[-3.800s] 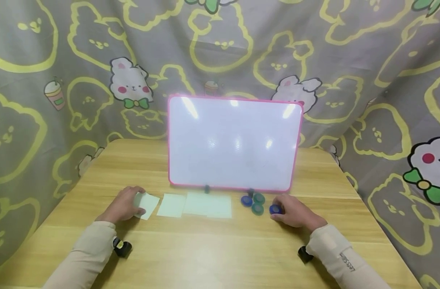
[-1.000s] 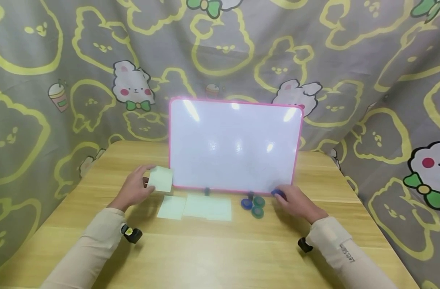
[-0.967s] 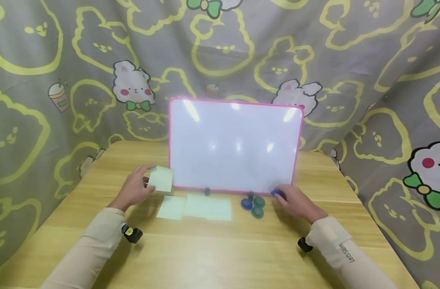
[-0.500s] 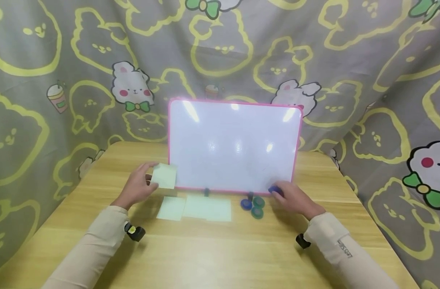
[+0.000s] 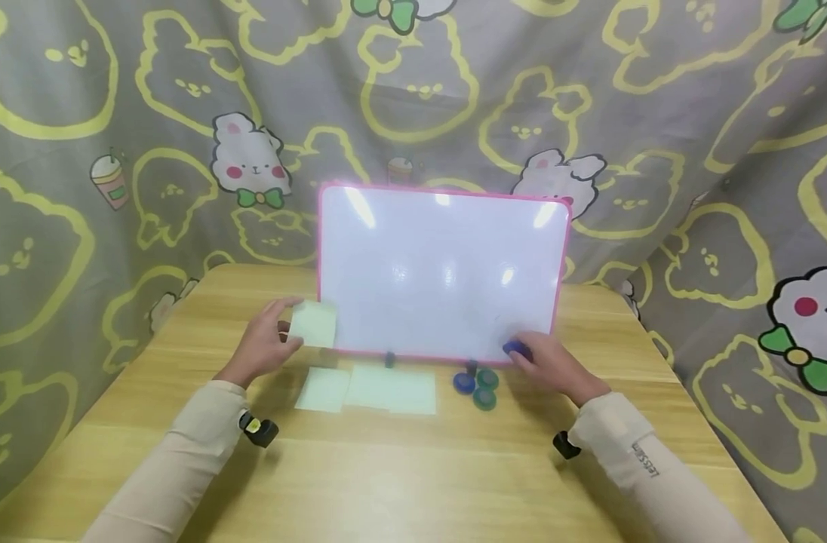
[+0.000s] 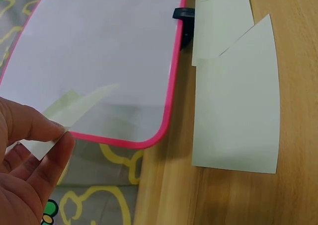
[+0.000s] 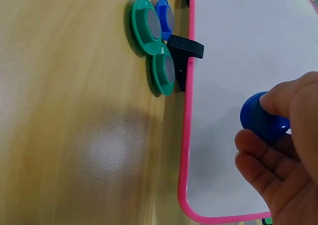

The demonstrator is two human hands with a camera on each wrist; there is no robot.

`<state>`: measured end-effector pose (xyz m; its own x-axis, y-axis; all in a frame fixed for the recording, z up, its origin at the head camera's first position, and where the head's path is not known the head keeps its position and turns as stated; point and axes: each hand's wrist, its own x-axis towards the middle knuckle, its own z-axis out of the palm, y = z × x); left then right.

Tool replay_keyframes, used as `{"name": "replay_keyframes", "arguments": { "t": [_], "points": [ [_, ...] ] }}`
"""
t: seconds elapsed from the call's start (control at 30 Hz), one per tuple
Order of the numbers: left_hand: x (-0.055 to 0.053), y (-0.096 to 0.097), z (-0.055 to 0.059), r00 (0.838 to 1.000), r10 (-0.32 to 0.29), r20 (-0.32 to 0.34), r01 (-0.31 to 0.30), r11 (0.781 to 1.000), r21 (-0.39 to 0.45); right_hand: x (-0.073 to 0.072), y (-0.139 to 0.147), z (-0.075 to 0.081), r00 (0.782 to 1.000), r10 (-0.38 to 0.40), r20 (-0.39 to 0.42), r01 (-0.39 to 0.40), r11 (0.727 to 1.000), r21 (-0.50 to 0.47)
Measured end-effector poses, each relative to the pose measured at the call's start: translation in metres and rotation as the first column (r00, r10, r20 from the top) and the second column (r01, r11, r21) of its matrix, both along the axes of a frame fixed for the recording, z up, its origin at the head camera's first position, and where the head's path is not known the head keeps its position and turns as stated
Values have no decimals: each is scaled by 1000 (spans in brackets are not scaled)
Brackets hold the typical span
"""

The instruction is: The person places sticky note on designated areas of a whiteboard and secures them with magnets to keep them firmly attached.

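Note:
My left hand (image 5: 260, 339) pinches a pale green paper square (image 5: 314, 324) by its left edge, between thumb and fingers. The paper overlaps the lower left corner of the pink-framed whiteboard (image 5: 441, 271); the left wrist view shows it tilted in front of the board. In my right hand (image 5: 552, 362) is a round blue magnet (image 7: 262, 116), gripped between thumb and fingers in front of the board's lower right part. Several more pale paper squares (image 5: 324, 390) lie in a row below the board. Another blue magnet (image 5: 464, 383) and two green magnets (image 5: 484, 397) sit together to their right.
The whiteboard stands upright on two small black feet (image 7: 185, 46) at the back of the wooden table (image 5: 386, 475). A grey patterned curtain (image 5: 413, 90) hangs behind and at both sides. Each wrist carries a small black camera (image 5: 260, 431).
Over the last seconds my left hand lifted the paper off the table and brought it up and right to the board's corner. My right hand raised the blue magnet up to the board.

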<state>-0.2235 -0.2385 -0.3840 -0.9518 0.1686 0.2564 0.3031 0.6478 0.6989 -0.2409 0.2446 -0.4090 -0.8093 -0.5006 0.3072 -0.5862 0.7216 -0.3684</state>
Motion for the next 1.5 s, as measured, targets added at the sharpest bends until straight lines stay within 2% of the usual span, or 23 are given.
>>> {"name": "replay_keyframes", "arguments": {
  "t": [0.27, 0.5, 0.83, 0.97, 1.23, 1.5],
  "points": [
    [-5, 3, 2, 1000, -7, 0, 7, 1000, -4, -3, -2, 3, 1000, -29, 6, 29, 999, -23],
    [-7, 6, 4, 1000, 4, 1, -4, 1000, 24, -8, -5, 5, 1000, -16, -21, 15, 998, -56],
    [-9, 9, 6, 999, 13, -32, -12, 999, 52, -11, -12, 12, 999, 12, -49, -16, 996, -89],
    [-10, 10, 7, 998, 23, -54, -21, 999, 47, -13, -13, 14, 998, 10, -67, -15, 997, -82],
    [-11, 13, 11, 999, 20, -48, -17, 998, 64, -16, -17, 17, 997, 3, -75, -9, 997, -78],
    [-15, 18, 12, 999, 16, -38, -13, 997, 80, -19, -19, 23, 999, -20, -39, 17, 998, -58]
  ]
}}
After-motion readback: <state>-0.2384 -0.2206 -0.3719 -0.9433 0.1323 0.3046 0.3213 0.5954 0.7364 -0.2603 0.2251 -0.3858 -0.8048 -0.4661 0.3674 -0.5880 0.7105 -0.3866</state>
